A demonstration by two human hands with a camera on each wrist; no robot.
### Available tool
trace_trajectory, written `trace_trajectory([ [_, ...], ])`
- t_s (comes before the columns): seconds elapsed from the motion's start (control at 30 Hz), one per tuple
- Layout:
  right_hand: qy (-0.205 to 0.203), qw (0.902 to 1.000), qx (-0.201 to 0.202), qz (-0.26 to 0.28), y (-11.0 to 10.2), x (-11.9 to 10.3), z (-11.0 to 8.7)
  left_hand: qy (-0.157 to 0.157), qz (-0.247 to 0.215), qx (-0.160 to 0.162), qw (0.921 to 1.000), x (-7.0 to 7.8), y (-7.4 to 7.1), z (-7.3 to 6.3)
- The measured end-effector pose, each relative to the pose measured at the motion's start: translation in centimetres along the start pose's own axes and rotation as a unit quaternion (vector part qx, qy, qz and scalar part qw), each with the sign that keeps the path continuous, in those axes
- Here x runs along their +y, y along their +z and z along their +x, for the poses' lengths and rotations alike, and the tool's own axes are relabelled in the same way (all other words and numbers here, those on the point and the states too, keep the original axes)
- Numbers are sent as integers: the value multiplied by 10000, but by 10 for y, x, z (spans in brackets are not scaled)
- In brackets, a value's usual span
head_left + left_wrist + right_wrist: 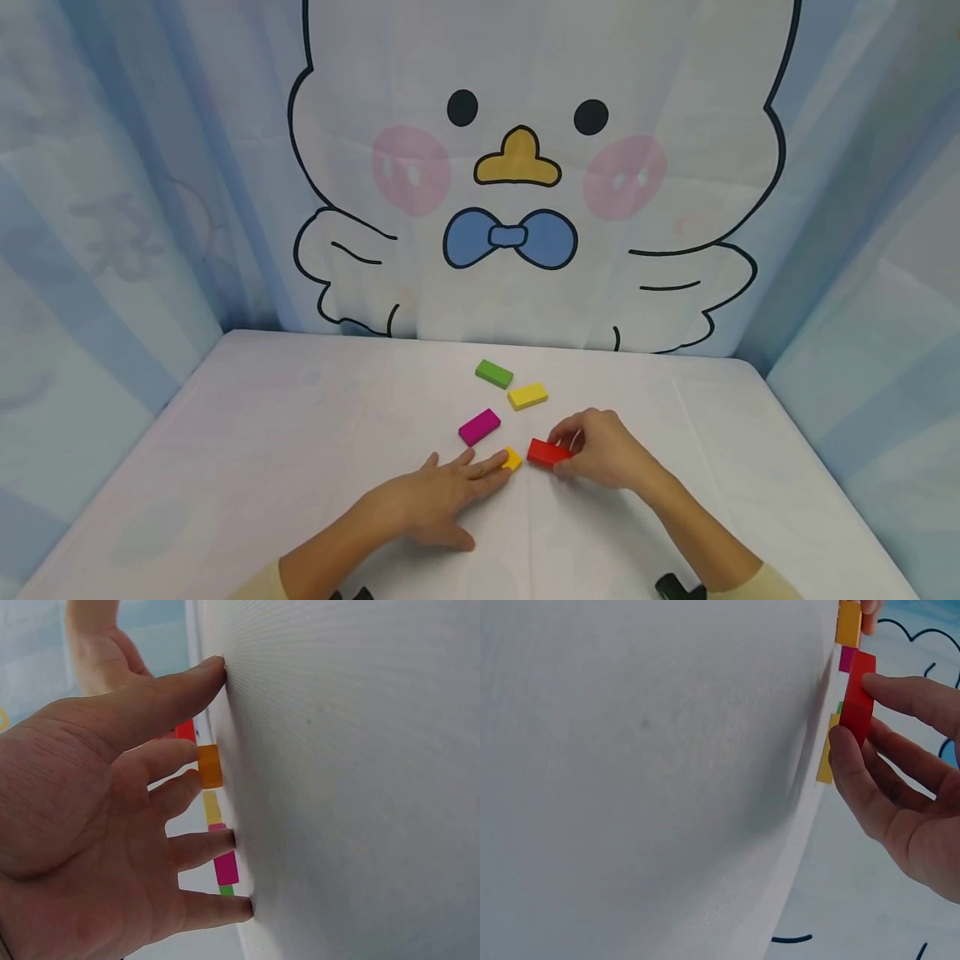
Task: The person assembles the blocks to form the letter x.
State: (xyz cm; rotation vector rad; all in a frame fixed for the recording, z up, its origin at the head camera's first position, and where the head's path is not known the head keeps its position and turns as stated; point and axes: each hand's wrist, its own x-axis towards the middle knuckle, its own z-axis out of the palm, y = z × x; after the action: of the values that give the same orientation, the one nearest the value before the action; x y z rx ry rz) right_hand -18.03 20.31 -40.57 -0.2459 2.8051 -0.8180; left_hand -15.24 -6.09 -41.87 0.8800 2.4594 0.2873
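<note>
My right hand [606,450] pinches a red block [548,453] between thumb and fingers, close over the table. In the right wrist view the red block [859,697] is held at its edges by the fingertips. My left hand [442,498] is spread flat with straight fingers. Two of its fingertips rest on an orange-yellow block [513,459], which they partly cover; in the left wrist view this block [210,766] sits under them, while the thumb and other fingertips reach the tabletop. A magenta block [479,427] lies just beyond the left hand.
Farther back lie a yellow block [528,396] and a green block [494,373]. They rest on a white-covered table [225,467]. A curtain [517,300] with a cartoon bird hangs behind the table, and more curtain stands at both sides.
</note>
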Motion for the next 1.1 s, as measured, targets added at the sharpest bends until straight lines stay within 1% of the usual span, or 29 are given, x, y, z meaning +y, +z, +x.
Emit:
trace_trajectory([
  [0.2,-13,9999,-108,-47,1,-1,-3,12,-12,6,10000,-1,-1,1],
  [0.4,-13,9996,-268,25,3,-3,-5,13,-7,36,10000,-2,0,2],
  [0.53,-89,9993,-368,56,5,-3,-6,8,35,42,10000,-1,0,1],
  [0.73,-407,9982,-441,-27,8,-1,-6,-12,50,41,10000,-1,0,1],
  [0.93,-622,9966,-527,-106,8,3,-7,-27,52,24,10000,-1,0,1],
  [1.03,-899,9939,-633,-100,6,6,-7,-10,35,21,10000,-1,1,2],
  [1.1,-1154,9903,-767,-40,4,9,-7,15,18,27,10000,-2,1,2],
])
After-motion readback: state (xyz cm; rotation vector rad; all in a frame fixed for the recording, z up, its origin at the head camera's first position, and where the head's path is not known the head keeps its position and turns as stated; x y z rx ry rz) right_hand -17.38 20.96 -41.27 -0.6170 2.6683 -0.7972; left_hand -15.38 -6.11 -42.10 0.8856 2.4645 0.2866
